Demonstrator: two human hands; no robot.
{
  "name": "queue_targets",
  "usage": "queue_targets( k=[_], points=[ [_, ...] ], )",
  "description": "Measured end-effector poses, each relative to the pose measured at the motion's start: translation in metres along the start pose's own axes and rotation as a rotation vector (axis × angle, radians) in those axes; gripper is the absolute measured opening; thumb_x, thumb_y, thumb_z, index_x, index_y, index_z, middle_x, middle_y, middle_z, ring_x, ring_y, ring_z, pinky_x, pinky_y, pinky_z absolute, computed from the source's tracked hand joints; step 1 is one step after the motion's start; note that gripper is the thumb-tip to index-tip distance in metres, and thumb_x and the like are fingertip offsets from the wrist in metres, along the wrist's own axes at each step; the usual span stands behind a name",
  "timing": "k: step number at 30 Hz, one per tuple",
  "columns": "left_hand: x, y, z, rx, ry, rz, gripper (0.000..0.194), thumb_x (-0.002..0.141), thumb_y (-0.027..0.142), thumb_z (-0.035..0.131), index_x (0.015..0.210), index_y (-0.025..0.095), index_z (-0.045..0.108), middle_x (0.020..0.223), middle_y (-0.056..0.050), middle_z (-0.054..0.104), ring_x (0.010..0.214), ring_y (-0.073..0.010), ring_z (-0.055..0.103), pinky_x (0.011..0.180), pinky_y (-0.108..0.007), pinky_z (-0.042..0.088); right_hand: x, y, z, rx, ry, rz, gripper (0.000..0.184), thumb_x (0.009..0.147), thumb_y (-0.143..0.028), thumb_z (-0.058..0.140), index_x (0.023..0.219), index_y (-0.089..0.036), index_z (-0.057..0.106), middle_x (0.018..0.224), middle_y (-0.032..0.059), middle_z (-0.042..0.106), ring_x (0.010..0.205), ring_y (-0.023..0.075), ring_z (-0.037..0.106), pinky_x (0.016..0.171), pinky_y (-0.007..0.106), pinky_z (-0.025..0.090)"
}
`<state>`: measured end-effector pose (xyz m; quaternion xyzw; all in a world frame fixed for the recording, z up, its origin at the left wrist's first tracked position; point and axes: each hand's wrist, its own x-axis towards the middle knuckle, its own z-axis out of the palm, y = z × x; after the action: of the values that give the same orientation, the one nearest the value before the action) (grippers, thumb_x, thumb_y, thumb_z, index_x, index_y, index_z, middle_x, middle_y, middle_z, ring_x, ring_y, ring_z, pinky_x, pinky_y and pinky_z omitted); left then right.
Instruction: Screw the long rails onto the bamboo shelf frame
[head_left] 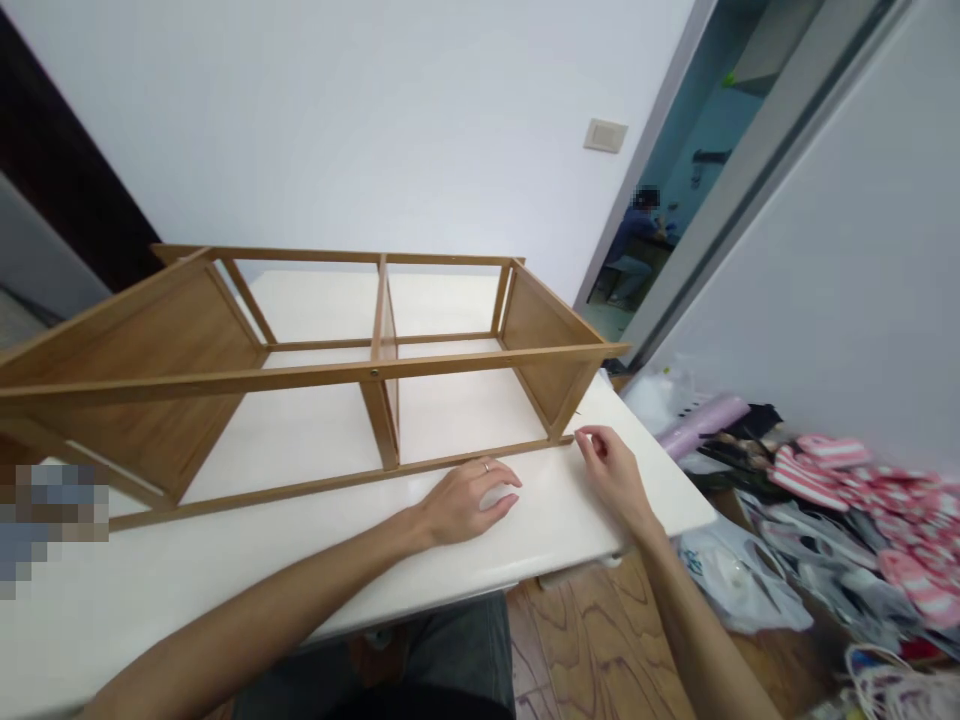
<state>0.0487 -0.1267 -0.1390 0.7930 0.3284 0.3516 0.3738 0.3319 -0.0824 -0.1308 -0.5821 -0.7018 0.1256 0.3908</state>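
Right now, the left hand (469, 503) rests palm down on the white table (225, 585), relaxed and holding nothing, with a ring (486, 466) on one finger. It sits just below a thin wooden rail (337, 481). The right hand (611, 478) is beside the rail's end, its fingers (589, 441) loosely curled and gripping nothing. That rail is part of a wooden shelf frame (142, 375), which lies across the table with two end panels and a middle divider, and juts past the table's left side. Lower down to the right are plastic bags (739, 585) and pink striped cloth (810, 465). Through a doorway (675, 180), a seated person (634, 250) is visible.
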Motion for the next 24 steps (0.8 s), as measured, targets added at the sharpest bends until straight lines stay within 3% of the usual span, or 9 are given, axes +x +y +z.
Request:
queue_targets(
  k=[2,6,10,17,24],
  points=[
    [-0.010,0.002,-0.009,-0.117,0.004,-0.095,0.033,0.099,0.046,0.064,0.118,0.020,0.070,0.116,-0.013,0.077,0.107,-0.0247,0.073,0.106,-0.046,0.057,-0.022,-0.034,0.012,0.097,-0.088,-0.115,0.037,0.104,-0.051,0.051,0.100,-0.020,0.069,0.069,-0.0008,0.054,0.062,0.0176,0.053,0.059,0.032,0.047],
    [-0.027,0.009,-0.034,-0.415,-0.025,-0.249,0.059,0.100,0.063,0.057,0.133,0.015,0.065,0.112,-0.015,0.078,0.101,-0.0247,0.077,0.087,-0.040,0.064,-0.052,-0.099,0.048,0.255,-0.280,-0.326,0.023,0.104,-0.039,0.054,0.099,-0.024,0.071,0.076,0.0006,0.060,0.063,0.0161,0.055,0.057,0.029,0.044],
    [-0.059,0.021,-0.066,-0.616,0.008,-0.370,0.060,0.092,0.064,0.070,0.124,0.014,0.073,0.113,-0.016,0.079,0.106,-0.0263,0.076,0.091,-0.041,0.064,-0.058,-0.144,0.082,0.356,-0.348,-0.409,0.018,0.105,-0.032,0.053,0.104,-0.024,0.069,0.076,0.0002,0.058,0.065,0.0161,0.054,0.059,0.029,0.044],
    [-0.135,0.030,-0.096,-0.820,0.164,-0.570,0.051,0.082,0.055,0.085,0.112,0.014,0.078,0.110,-0.013,0.080,0.103,-0.0225,0.075,0.095,-0.039,0.061,-0.076,-0.192,0.115,0.528,-0.506,-0.402,0.018,0.105,-0.031,0.055,0.097,-0.024,0.070,0.073,-0.0019,0.050,0.064,0.0148,0.051,0.058,0.028,0.041],
    [-0.168,0.032,-0.100,-0.863,0.390,-0.666,0.046,0.069,0.048,0.096,0.092,0.013,0.076,0.087,-0.007,0.078,0.084,-0.0177,0.073,0.074,-0.029,0.059,-0.087,-0.216,0.127,0.587,-0.558,-0.395,0.019,0.104,-0.032,0.058,0.102,-0.025,0.075,0.072,-0.0028,0.046,0.064,0.0144,0.050,0.057,0.027,0.039]
  ],
)
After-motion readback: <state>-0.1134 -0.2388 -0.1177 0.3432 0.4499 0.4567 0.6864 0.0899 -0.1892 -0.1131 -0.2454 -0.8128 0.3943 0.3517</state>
